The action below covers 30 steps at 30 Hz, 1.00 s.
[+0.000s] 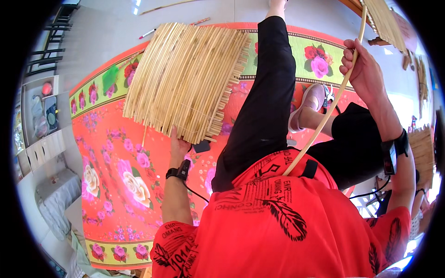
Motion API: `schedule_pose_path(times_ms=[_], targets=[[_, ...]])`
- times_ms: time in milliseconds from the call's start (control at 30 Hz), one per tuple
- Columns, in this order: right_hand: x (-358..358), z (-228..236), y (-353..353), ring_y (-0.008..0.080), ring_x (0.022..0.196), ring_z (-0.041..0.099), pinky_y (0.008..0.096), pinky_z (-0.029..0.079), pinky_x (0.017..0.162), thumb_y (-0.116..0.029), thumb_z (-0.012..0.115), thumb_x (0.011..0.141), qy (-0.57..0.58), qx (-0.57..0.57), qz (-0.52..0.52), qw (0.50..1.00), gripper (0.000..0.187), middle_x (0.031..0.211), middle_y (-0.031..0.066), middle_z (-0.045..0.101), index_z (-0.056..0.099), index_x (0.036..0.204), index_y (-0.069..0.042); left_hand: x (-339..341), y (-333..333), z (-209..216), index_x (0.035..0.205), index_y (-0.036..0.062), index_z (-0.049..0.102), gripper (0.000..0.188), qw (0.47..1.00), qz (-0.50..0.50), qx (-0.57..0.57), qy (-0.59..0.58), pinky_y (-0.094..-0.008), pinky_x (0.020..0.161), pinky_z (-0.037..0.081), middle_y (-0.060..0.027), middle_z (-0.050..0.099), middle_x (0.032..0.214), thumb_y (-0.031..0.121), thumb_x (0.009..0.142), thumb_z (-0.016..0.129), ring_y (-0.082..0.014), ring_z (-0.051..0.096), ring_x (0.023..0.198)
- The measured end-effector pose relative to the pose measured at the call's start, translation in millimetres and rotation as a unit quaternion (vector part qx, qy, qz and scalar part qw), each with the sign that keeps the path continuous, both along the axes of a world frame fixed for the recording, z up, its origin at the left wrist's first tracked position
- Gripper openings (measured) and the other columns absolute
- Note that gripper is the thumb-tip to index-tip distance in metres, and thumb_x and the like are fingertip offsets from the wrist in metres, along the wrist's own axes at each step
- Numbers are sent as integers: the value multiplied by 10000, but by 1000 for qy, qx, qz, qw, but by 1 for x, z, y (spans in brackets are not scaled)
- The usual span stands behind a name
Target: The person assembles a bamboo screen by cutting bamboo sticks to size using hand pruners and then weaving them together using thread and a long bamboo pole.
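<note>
A woven mat of pale reed stalks [181,78] lies in front of me, left of my black-trousered leg, with uneven stalk ends along its right side. My left hand [178,143] grips its near edge, a finger or thumb showing on top and the rest hidden. To the right, my raised right hand [361,69] is closed around a single long reed stalk [324,121]. That stalk slants from above the hand down to my red shirt at the waist. A loose stalk end [144,135] sticks out below the mat's near edge.
A red floral cloth [116,185] covers the floor under the mat. Beyond it lie a marker pen [147,34] and a thin stalk [167,6]. More reed matting [382,23] is at the far right. Shelving [41,111] lines the left. My wrist devices trail black cables [197,192].
</note>
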State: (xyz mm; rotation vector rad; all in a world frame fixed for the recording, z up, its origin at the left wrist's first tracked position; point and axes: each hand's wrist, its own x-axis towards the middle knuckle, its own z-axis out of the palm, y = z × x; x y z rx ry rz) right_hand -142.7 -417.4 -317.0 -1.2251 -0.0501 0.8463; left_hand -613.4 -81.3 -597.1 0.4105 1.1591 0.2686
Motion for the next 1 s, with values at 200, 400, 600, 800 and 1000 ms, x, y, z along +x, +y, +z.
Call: schedule_pose_path(times_ms=[200, 400, 600, 800, 1000], targets=[[1, -6, -16, 118, 686, 500, 295, 448, 652, -287, 448, 1027, -9, 33, 2, 999, 311, 771, 17, 504, 537, 1073, 7, 30, 8, 42, 1335, 60, 480, 593, 998, -8, 48, -32, -495, 1018, 447, -121, 557, 1305, 342, 865, 706, -306, 528, 1204], [-5, 12, -16, 120, 686, 502, 298, 452, 655, -290, 445, 1028, -21, 61, -8, 998, 304, 772, 14, 505, 535, 1073, -3, 64, 22, 90, 1316, 47, 490, 485, 983, -45, 157, -83, -448, 989, 465, -84, 575, 1282, 232, 899, 654, -256, 561, 1158], [-27, 42, -30, 113, 688, 482, 279, 446, 663, -316, 436, 1031, -52, 125, -15, 991, 293, 783, 1, 487, 528, 1048, -39, 84, 14, 134, 1354, 4, 440, 479, 961, -69, 225, -146, -450, 975, 483, -133, 558, 1305, 269, 966, 530, -279, 561, 1174], [-53, 74, -44, 103, 781, 514, 278, 447, 688, -377, 418, 1027, -178, 103, -75, 976, 373, 853, 19, 566, 575, 1018, -39, 113, -7, 200, 1346, -9, 458, 482, 936, -87, 265, -212, -422, 985, 473, -125, 573, 1289, 270, 962, 541, -255, 568, 1164], [-35, 86, -93, 49, 580, 434, 208, 296, 468, -400, 448, 1012, -210, 52, -98, 971, 379, 701, -18, 499, 579, 970, -47, 181, -67, 239, 1361, 9, 451, 488, 927, -111, 206, -292, -437, 1028, 439, -113, 549, 1335, 289, 968, 529, -267, 537, 1209]])
